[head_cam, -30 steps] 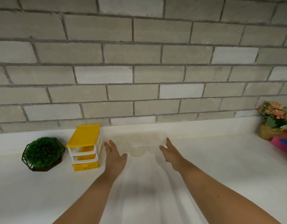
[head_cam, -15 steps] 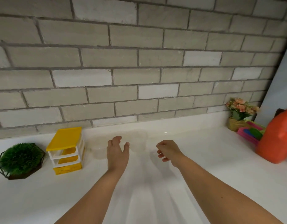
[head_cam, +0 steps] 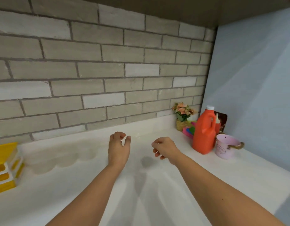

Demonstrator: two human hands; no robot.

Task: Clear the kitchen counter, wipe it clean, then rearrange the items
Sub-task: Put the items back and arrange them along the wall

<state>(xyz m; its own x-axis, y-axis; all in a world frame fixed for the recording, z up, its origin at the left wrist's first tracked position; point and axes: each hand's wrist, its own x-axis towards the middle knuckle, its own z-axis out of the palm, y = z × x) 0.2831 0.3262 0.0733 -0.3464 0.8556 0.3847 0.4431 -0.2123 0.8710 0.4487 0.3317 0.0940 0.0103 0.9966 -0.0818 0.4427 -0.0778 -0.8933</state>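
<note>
Both grips were empty. Your left grip [head_cam: 119,148], just left of the frame's centre, and your right grip [head_cam: 165,149], just right of it, hung above the white counter [head_cam: 214,173]. Their fingers were loosely curled round nothing. They were near each other but apart, and touched no item.

What you had to arrange stood at the two ends. In the corner at the right of the frame you had:
- one orange jug [head_cam: 204,136] with a white cap
- one pink pail [head_cam: 225,147] just beside it on the right
- one posy of flowers [head_cam: 181,111] in a small pot behind it, against the brick wall
- one pink and green thing [head_cam: 188,130], half hidden between posy and jug
- one dark packet [head_cam: 221,119] leaning on the blue wall behind the jug

At the far left edge stood one yellow drawer unit [head_cam: 4,168], cut by the frame. Beside it lay one clear tray [head_cam: 64,159] with scalloped cups, so faint that you could barely make out its outline.

Judging by looks, the jug was the heavy one if full. It was stiff, smooth plastic, best taken through its moulded handle with the cap kept upward. The pail probably weighed little and was rigid, so its rim or rope handle would serve. The posy looked light and top-heavy, so the pot, not the blooms, was the place to hold. The clear tray seemed thin, bendy and slippery, and wanted both grips, one at each end.
</note>
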